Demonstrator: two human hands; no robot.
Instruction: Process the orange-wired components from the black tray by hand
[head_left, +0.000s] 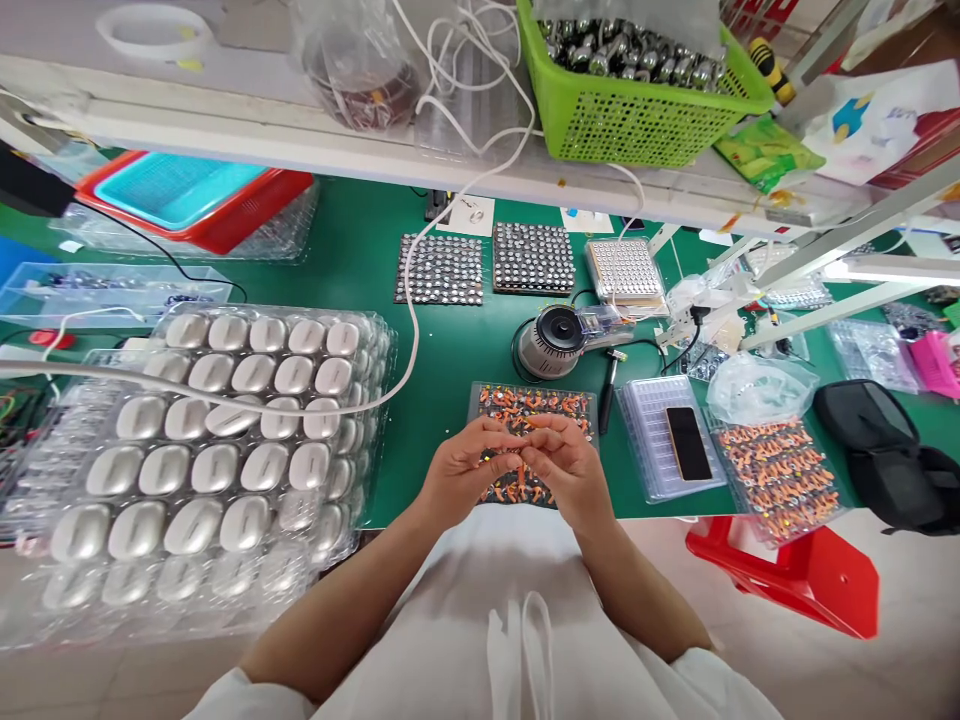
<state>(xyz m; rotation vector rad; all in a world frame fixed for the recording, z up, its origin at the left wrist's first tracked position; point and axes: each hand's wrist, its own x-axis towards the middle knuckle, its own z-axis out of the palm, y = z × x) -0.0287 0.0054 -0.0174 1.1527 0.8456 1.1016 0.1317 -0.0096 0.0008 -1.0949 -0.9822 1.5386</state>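
Both hands meet over a clear tray of small orange-and-black parts (499, 400) at the front edge of the green table. My left hand (469, 465) is closed in a pinch, thumb against forefinger. Facing it, my right hand (566, 465) pinches too, its fingertips touching those of the left. Whatever lies between the fingertips is too small and hidden to name. Just beyond the tray stands a round grey device with a black top (551, 340). A small hammer with a black handle (610, 390) lies to the tray's right.
Stacked trays of silvery oval cases (217, 425) fill the left. A white cable (411, 300) hangs across the table. Plastic trays with a phone (688, 443) and a second tray of orange parts (780, 475) lie right. A green basket (630, 120) stands on the shelf above.
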